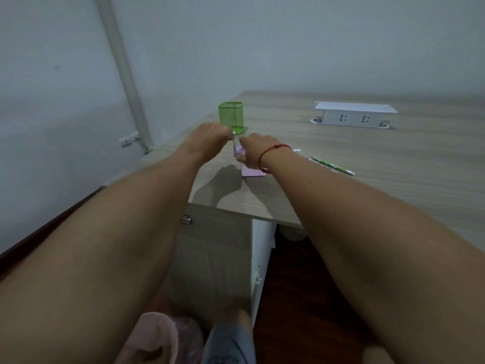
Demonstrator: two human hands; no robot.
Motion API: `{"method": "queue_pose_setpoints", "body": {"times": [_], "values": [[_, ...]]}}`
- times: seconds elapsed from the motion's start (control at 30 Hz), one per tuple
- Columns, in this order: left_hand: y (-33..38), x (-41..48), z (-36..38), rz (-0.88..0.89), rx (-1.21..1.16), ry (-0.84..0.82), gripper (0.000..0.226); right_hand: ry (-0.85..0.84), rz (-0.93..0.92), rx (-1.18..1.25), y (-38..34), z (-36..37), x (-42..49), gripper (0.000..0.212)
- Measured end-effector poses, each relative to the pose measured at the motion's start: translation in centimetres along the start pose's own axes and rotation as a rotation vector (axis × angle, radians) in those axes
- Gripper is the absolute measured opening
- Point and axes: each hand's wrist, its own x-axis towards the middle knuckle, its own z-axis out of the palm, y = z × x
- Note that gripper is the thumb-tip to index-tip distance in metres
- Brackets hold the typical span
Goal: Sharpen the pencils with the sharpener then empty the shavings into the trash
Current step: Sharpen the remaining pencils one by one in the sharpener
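A pink sharpener (250, 171) stands near the desk's front left corner. My right hand (256, 153), with a red string on its wrist, rests on top of the sharpener and grips it. My left hand (208, 139) is closed on the sharpener's pale crank handle (234, 148) at its left side. Green pencils (332, 165) lie on the desk just right of my right wrist, partly hidden by it. An empty green mesh pencil cup (231, 115) stands right behind my left hand.
The wooden desk (367, 179) carries a white power socket block (355, 115) at the back. A drawer cabinet (215, 245) sits under the desk's left end. A bin with a pink bag (183, 334) is on the floor below, beside my foot.
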Motion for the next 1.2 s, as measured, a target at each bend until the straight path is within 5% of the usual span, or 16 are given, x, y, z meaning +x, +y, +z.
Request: {"method": "queue_pose_setpoints", "body": {"times": [0.2,0.43,0.87,1.2], "values": [[2.2,-3.3,0.1,-0.061,-0.070,0.047,0.019,0.000,-0.003,-0.002,-0.2,0.4,0.4,0.040],[2.6,-5.0,2.2,-0.110,-0.168,-0.081,0.026,0.047,-0.017,0.023,0.0,1.2,0.6,0.038],[-0.2,-2.0,6.7,0.117,0.225,-0.252,0.025,0.085,-0.063,0.103,0.7,2.5,1.2,0.039],[-1.2,2.2,4.6,0.092,0.284,-0.247,0.018,0.069,-0.062,0.110,1.2,1.7,0.5,0.048]]}}
